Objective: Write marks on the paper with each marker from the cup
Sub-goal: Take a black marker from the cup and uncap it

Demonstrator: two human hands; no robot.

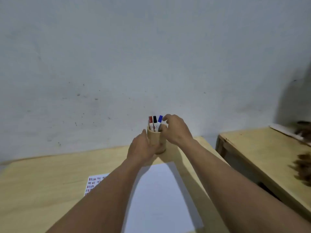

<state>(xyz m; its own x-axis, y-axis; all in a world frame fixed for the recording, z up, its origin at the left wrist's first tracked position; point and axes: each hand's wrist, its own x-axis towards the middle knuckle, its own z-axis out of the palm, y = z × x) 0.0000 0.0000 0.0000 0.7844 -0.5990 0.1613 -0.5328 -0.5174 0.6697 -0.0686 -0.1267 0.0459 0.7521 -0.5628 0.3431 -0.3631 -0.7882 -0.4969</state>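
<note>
A wooden cup (155, 137) stands at the far edge of the table. Three markers stand in it: red cap (150, 119), black cap (155, 119), blue cap (160, 118). My left hand (140, 147) wraps the cup's left side. Just right of the blue marker, over the cup's rim, my right hand (176, 129) hovers with curled fingers, and nothing shows in its grasp. A blank white sheet of paper (161, 195) lies on the table between my forearms.
A second sheet (94, 183) covered with red, blue and black marks lies left of the blank one, partly under my left forearm. The pale wooden table (42, 182) meets a grey wall. Another wooden table (249, 148) stands to the right with brown items on it.
</note>
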